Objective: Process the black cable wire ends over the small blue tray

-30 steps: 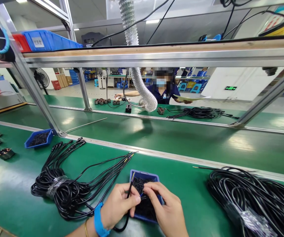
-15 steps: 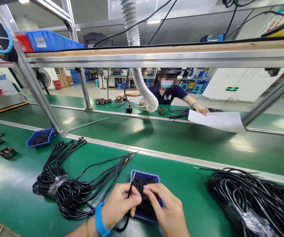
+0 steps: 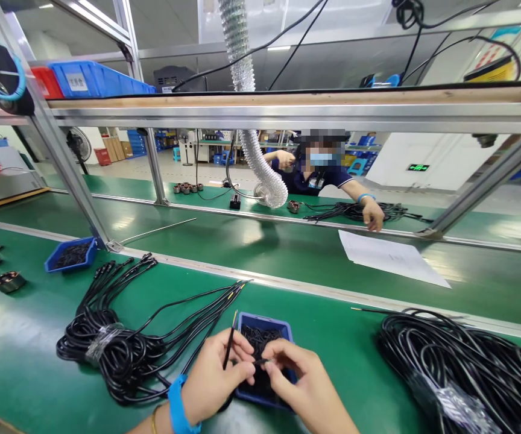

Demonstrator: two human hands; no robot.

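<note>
My left hand [image 3: 217, 367], with a blue wristband, is closed round a black cable [image 3: 229, 349]; its stripped end with a yellow wire points up past my fingers. My right hand [image 3: 299, 380] pinches a small, thin black piece [image 3: 259, 362] that spans the gap between my two hands. Whether it is a short sleeve or a wire end is too small to tell. Both hands are above a blue bin [image 3: 290, 331] filled with small black pieces [image 3: 263, 335]. To the left lies a tied bundle of black cables [image 3: 120, 355], its bared ends near the bench strip.
A bigger cable coil [image 3: 459, 355] lies at right. Copper-wound coils [image 3: 9, 281] and a second blue bin [image 3: 89, 256] are at left. Across the green bench, a person [image 3: 319, 175] reaches over a white paper sheet [image 3: 391, 256]. A flexible duct [image 3: 254, 150] hangs ahead.
The co-worker has let go of the paper, which now lies on the middle strip, and has raised the other hand. My hands have moved slightly, still close together over the bin.
</note>
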